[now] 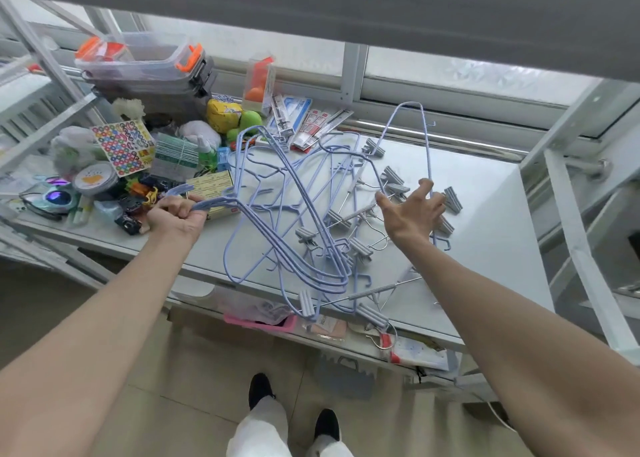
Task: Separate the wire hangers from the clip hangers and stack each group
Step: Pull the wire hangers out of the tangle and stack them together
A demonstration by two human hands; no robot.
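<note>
Two hands: the left hand [178, 214] grips about three wire hangers [277, 221]; several clip hangers [360, 249] lie tangled, their number unclear.

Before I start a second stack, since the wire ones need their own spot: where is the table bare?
The right end of the table is bare, between the clip hangers and the metal frame post. The left end is crowded with toys and boxes, and the middle is a tangle of wire hangers.

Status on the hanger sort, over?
Left hand shut on a bunch of wire hangers. Right hand open, grip on one upright wire hanger. Clip hangers tangled underneath, unsorted.
</note>
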